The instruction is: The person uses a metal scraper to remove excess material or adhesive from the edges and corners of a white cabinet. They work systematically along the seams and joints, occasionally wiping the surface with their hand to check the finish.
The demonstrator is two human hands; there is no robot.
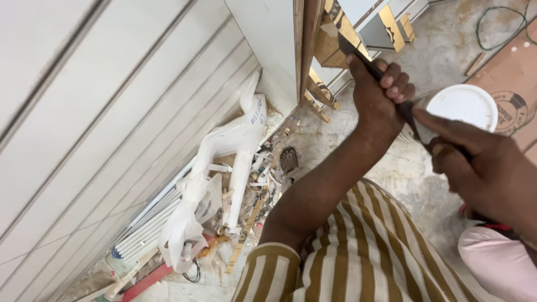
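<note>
We are standing beside a big white panelled wall (112, 128), looking down past our striped shirt (341, 251) at a dusty floor (414, 168) where a heap of white plastic wrapping and wood scraps (218, 190) is lying against the wall's foot. We are gripping a long dark file (386, 84) with both hands. Our left hand (377, 92) is clamping its upper part against the edge of a wooden board (306, 45), while our right hand (475, 156) is closing around its lower end, just beside a round white lid (464, 106).
</note>
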